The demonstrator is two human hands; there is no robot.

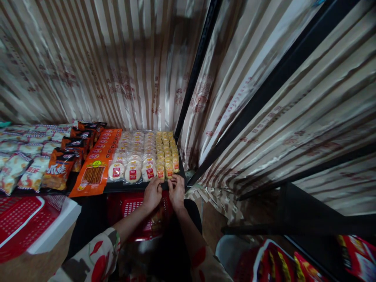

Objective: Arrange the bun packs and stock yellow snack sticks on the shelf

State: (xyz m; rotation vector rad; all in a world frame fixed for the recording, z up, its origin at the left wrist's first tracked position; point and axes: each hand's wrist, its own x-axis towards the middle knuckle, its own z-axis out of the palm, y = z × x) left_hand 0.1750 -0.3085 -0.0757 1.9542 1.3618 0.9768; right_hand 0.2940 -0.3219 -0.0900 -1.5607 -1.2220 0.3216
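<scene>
Both my hands reach to the front edge of a low black shelf (117,187) stocked with snack packets. My left hand (152,194) and my right hand (176,191) are side by side, fingers curled and pinched at the front of a row of small yellow packets (166,150). What the fingers grip is too small to make out. Just left of that row lie rows of round white cakes with red labels (133,156). My sleeves are cream with red patterns.
Orange packets (93,174) and dark orange bags (60,170) fill the shelf further left, then pale bags (28,156). A red basket (132,205) sits under the shelf, another red basket (20,215) at left. Striped curtains (117,62) hang behind; black frame bars (199,58) cross right. Red packages (276,262) lie lower right.
</scene>
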